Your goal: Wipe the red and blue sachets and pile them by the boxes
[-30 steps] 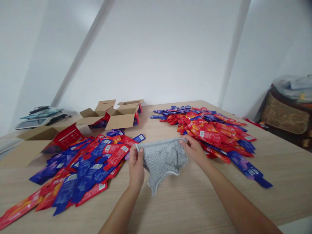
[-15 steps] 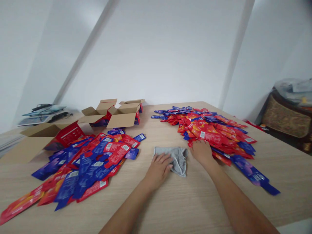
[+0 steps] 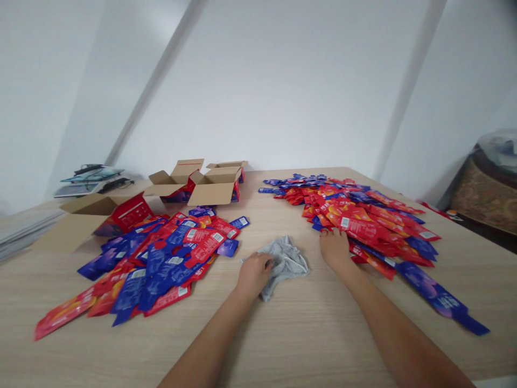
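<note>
A crumpled grey cloth (image 3: 285, 261) lies on the wooden table (image 3: 291, 334) between two heaps of packets. My left hand (image 3: 254, 275) is closed on the cloth's left side, fingers curled. Just right of the cloth, my right hand (image 3: 335, 249) rests at the near left edge of the right heap of red and blue packets (image 3: 363, 223). Its fingers are bent against the packets, and whether they grip one is unclear. The left heap of red and blue packets (image 3: 173, 258) spreads out left of my left hand.
Open cardboard boxes stand behind the left heap, one (image 3: 216, 188) nearest the middle and another (image 3: 76, 229) at the left. Folders and cables (image 3: 91, 180) lie at the far left. A long blue packet (image 3: 436, 291) sticks out towards the right. A brown patterned chair (image 3: 484, 188) stands beyond the table.
My left hand has gone from lying flat on the cloth to closing on it, and the cloth has bunched up. The view has shifted slightly; my right hand remains beside the right heap.
</note>
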Demonstrator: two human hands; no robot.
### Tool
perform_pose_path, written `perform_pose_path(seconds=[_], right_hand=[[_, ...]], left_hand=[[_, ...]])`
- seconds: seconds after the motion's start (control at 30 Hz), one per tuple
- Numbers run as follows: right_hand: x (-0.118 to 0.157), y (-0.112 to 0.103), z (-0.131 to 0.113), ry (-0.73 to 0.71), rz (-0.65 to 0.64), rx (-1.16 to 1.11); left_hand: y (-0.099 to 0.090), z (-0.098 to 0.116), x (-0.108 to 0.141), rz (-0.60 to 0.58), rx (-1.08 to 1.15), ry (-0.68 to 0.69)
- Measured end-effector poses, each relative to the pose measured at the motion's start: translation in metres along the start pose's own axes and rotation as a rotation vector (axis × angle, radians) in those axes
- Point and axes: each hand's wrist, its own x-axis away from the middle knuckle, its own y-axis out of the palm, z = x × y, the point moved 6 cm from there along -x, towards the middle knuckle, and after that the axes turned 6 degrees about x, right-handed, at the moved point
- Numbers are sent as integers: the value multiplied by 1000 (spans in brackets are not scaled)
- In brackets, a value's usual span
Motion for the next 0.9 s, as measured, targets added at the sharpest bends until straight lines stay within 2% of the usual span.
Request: perform_pose_path(seconds=[0.13, 0.27, 0.33, 0.5, 0.67, 0.8, 0.9], right_hand=[[6, -7, -16, -124, -16, -71], [10, -18, -24, -159, -14, -154], [9, -22, -21, -140, 3, -181], [4, -25, -2, -59, 70, -235], [6, -16, 7, 21, -27, -263], [5, -2, 18, 63, -141, -214], [1, 3, 26, 63, -140, -195]], left_hand=[[4, -2, -1, -40, 83, 12], [10, 0, 3, -116, 148, 17], [10, -2, 3, -104, 168, 30], [5, -13, -1, 48, 243, 20], [20, -3, -2, -100, 294, 154], [23, 3, 0, -115, 308, 172], [24, 2, 1, -118, 308, 159]])
